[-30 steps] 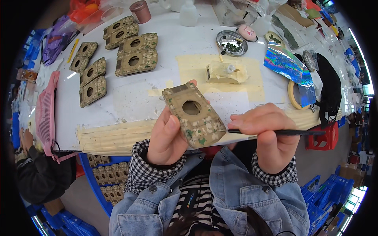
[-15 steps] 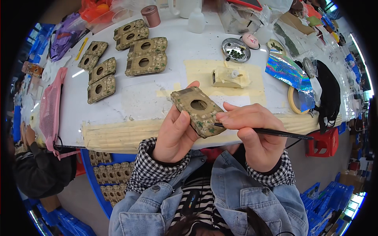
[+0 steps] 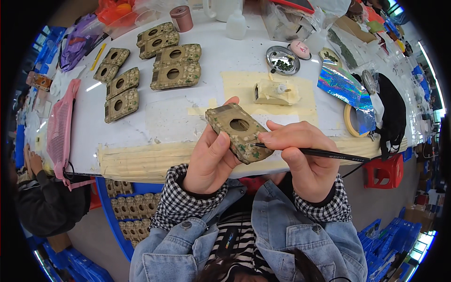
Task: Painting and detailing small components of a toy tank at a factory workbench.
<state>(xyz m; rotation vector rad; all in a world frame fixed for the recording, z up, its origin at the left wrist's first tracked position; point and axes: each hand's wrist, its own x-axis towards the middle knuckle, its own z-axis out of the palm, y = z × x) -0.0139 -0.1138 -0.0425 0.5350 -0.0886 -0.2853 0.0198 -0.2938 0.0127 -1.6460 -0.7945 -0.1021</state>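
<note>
My left hand (image 3: 206,160) grips the edges of a toy tank hull (image 3: 245,135), painted in brown and green camouflage with a round hole in its top. The hull is tilted above the table's near edge. Pinched in my right hand (image 3: 311,175) is a thin black paintbrush (image 3: 331,154). Its tip meets the top of the hull near the end closest to me, and my right fingertips rest against the hull's side. Several similar camouflage hulls (image 3: 184,74) stand in pairs on the table to the left.
Masking tape covers the table's front edge (image 3: 136,162). Beyond the hull sits a cream block with a white knob (image 3: 275,94). A round tin (image 3: 295,69) holds dark green bits. At right are holographic foil (image 3: 340,84) and a tape roll (image 3: 348,120). A blue tray (image 3: 123,237) holds more hulls below.
The hull has shifted slightly to the right in my left hand's grip. The brush has tilted a little, its tip now a bit higher on the hull.
</note>
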